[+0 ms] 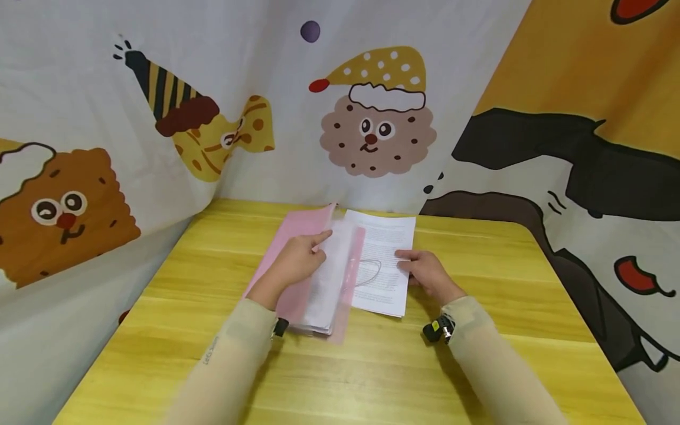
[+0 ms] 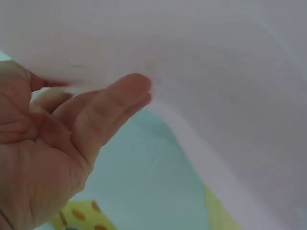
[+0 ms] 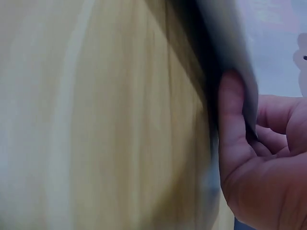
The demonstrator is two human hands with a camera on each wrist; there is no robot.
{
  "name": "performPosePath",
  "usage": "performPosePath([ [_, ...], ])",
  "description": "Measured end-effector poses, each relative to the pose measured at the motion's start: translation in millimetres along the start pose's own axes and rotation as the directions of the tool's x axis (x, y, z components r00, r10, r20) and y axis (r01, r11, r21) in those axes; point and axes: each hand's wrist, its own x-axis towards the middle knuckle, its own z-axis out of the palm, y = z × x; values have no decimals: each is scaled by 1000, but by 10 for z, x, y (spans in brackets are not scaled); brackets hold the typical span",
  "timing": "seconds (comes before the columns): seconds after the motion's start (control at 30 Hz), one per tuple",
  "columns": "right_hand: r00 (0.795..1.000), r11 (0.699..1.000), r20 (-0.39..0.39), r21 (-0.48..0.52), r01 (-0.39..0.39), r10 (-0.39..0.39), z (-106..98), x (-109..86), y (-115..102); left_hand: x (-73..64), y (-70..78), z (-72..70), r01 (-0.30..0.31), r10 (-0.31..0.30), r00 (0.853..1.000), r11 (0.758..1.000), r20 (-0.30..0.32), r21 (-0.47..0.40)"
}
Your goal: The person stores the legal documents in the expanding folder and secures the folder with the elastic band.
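A pink folder (image 1: 294,227) lies open on the table, whitish translucent sleeves (image 1: 332,283) fanned over its right part. My left hand (image 1: 297,260) is at these sleeves, index finger extended across them and thumb lower down. Up close in the left wrist view, the left fingers (image 2: 108,108) hold the edge of a pale sheet (image 2: 216,96). To the right, a thin stack of printed papers (image 1: 390,236) partly underlies the folder's pink translucent edge. My right hand (image 1: 427,271) pinches the stack's right edge, one digit on each side, as the right wrist view shows.
The yellow wood-grain table (image 1: 478,260) extends all around the folder. A curtain with cartoon prints (image 1: 281,171) hangs right behind its far edge and along both sides. Thin grey curved lines (image 1: 374,274) show on the papers beside the folder.
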Motion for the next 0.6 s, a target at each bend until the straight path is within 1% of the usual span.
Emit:
performPosePath([
  [0.13, 998, 999, -56, -35, 26, -28, 30, -49, 7, -14, 37, -47, 1, -1, 1000, 1000, 1, 11],
  [0.23, 995, 997, -86, -72, 39, -45, 32, -96, 5, -20, 55, -32, -1, 1, 1000, 1000, 7, 25],
  [0.33, 992, 994, -109, -89, 59, -69, -16, -173, -11, -36, 68, -5, 5, -5, 1000, 1000, 10, 19],
  [0.5, 985, 997, -155, -22, 78, -81, -162, -338, -43, -47, 84, 35, 5, -4, 1000, 1000, -22, 29],
  [0.6, 982, 998, -180, 26, 55, -49, -242, -448, -58, -47, 95, 53, -3, 4, 1000, 998, -22, 56],
])
